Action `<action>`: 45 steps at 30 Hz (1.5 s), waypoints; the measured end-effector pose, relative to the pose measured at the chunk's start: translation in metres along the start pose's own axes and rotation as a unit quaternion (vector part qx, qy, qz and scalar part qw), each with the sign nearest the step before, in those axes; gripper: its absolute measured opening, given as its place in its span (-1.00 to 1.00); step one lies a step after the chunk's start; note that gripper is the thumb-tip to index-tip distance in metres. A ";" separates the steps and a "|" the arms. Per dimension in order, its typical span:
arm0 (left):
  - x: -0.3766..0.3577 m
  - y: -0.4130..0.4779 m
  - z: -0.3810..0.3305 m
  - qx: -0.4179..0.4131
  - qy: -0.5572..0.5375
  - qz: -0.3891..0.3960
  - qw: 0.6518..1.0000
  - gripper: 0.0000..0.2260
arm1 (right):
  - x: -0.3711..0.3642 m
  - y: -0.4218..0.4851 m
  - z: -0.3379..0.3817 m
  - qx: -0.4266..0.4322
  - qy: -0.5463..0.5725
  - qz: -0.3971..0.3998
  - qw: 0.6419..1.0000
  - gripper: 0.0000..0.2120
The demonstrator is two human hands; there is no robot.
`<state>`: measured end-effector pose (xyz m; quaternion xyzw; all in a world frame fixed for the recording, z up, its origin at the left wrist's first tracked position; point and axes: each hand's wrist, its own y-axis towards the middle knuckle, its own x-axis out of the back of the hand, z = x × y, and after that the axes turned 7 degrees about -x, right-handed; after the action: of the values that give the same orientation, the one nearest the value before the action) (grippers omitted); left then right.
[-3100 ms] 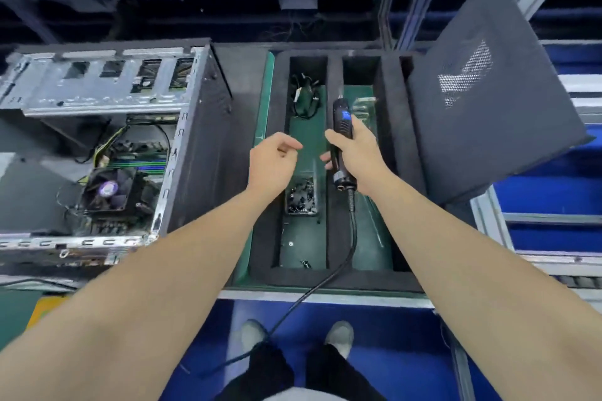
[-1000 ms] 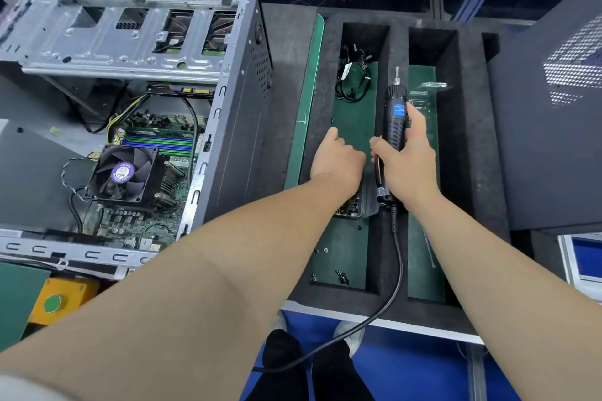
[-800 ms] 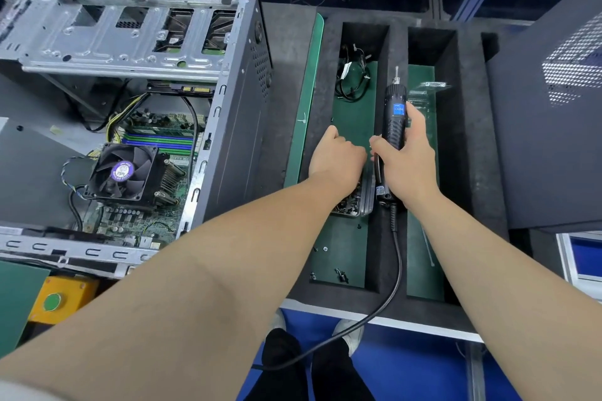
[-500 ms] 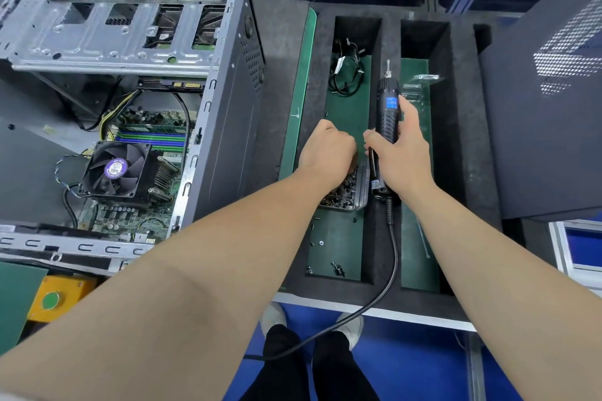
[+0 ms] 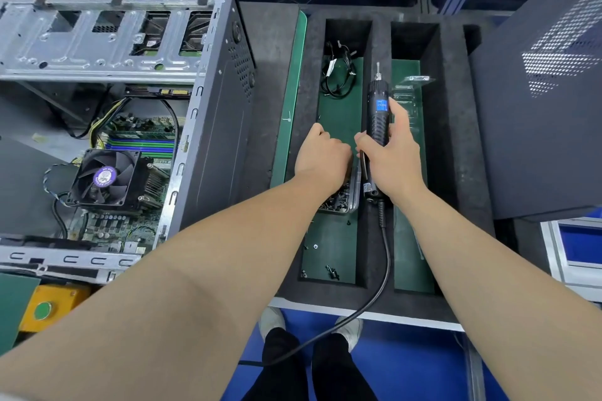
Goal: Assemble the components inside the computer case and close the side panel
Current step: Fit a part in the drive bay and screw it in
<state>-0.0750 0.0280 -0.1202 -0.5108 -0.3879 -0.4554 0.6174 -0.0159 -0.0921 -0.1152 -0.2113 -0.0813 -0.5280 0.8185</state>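
Note:
The open computer case [image 5: 215,127] lies at the left, with its motherboard and black CPU fan [image 5: 104,177] exposed. The dark side panel [image 5: 537,107] leans at the right. My right hand [image 5: 391,159] grips a black corded electric screwdriver [image 5: 378,114], bit pointing away, above the divider of the black foam tray [image 5: 456,156]. My left hand [image 5: 322,156] reaches down into a small clear box of screws [image 5: 342,202] in the tray's left slot. Its fingertips are hidden under the hand, so whether they pinch a screw is unclear.
A black cable bundle [image 5: 338,78] lies at the far end of the left slot, and loose screws [image 5: 330,272] lie at its near end. A clear plastic bag [image 5: 407,98] sits in the right slot. A yellow button box [image 5: 49,306] stands at the near left.
My left hand has dropped from above the tray into the screw box and stays there. My right hand keeps its grip on the screwdriver. The view has moved closer and leftward.

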 end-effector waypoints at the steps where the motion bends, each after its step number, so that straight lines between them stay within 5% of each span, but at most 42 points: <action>1: 0.000 0.000 0.000 -0.001 -0.001 -0.001 1.000 -0.76 | 0.000 0.001 -0.001 0.001 0.001 0.000 1.000 -0.30; 12: -0.004 0.003 -0.001 -0.017 0.017 0.033 0.999 -0.85 | -0.003 0.004 -0.003 0.009 -0.006 -0.010 1.000 -0.27; 21: -0.002 0.001 0.001 -0.029 0.009 0.004 1.000 -0.69 | -0.002 0.004 -0.003 0.006 -0.012 -0.008 1.000 -0.28; 45: 0.002 0.008 -0.006 0.003 0.001 0.042 0.999 -0.72 | -0.001 0.004 -0.005 0.011 -0.005 -0.006 1.000 -0.28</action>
<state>-0.0671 0.0220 -0.1214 -0.5242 -0.3668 -0.4289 0.6378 -0.0126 -0.0920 -0.1211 -0.2042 -0.0926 -0.5306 0.8174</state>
